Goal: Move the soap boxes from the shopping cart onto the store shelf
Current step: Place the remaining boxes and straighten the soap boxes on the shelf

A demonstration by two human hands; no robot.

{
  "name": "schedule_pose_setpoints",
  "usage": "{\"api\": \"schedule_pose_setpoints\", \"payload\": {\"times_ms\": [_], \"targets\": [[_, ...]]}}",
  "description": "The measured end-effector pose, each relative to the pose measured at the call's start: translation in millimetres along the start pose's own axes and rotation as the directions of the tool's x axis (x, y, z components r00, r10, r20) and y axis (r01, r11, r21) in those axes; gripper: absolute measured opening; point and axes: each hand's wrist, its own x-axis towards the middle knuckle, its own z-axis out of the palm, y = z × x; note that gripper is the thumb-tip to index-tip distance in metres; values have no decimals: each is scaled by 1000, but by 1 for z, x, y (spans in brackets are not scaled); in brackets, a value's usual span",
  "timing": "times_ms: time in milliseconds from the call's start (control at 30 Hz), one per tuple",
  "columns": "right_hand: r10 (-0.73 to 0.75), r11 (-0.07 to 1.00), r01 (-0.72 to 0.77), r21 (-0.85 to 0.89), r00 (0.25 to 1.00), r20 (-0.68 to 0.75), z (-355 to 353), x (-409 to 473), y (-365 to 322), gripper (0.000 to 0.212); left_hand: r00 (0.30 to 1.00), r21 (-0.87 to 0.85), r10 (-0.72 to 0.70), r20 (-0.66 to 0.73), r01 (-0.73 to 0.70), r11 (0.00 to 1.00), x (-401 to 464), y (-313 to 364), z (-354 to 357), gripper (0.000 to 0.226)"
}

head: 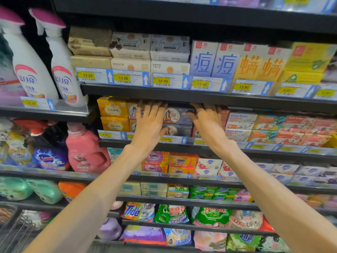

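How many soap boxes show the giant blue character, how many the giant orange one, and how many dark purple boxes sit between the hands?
Blue-character boxes: 2
Orange-character boxes: 2
Dark purple boxes: 2
Total: 6

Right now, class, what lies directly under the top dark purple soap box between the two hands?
A second dark purple soap box lies under the top dark purple soap box. The left hand covers both left ends; what stands behind them is hidden.
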Motion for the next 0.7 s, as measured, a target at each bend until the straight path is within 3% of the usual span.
{"api": "schedule_pose_setpoints", "payload": {"times_ms": [233, 367, 500, 700], "targets": [[-12, 1000, 11, -15, 1000, -10, -3, -2, -1, 43, 1000, 10, -7, -8, 7, 1000, 3, 1, 1, 82], [24, 994, -21, -106, 1000, 20, -3, -4, -1, 45, 998, -51, -24, -62, 21, 998, 1, 0, -1, 65], [2, 999, -2, -48, 1000, 7, -4, -4, 1, 44, 990, -74, -44, -132, 34, 997, 6, 1, -3, 42], [55, 996, -49, -70, 995, 78, -4, 1, 0, 45, 990, -95, -94, -106, 84, 992, 10, 0, -4, 36]]}}
